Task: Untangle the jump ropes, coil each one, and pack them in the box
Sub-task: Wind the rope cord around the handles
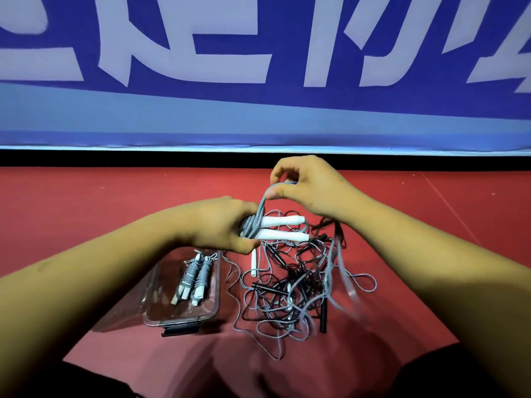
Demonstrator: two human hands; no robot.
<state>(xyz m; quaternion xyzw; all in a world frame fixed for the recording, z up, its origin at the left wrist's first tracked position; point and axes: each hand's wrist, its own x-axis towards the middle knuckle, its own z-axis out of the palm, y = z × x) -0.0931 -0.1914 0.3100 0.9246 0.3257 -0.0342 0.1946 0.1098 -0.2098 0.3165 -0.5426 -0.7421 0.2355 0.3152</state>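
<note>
Red floor mat (86, 211) below | right of centre: heap of tangled grey and black jump ropes (287, 297) | just left of heap: clear plastic box (161, 308), lidless | above both: left hand (221, 225) gripping grey rope bundle with two white handles (281, 221) | right hand (310, 188) pinching its loop between thumb and fingers | inside box: two coiled grey ropes (195, 275).

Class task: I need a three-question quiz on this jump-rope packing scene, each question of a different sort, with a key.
1. True or false: the clear box already holds two coiled ropes.
2. The right hand pinches: A a black handle; B a grey rope loop; C a box lid.
3. Fill in: the left hand grips a rope bundle with two ____ handles.
Key: 1 true; 2 B; 3 white.
</note>
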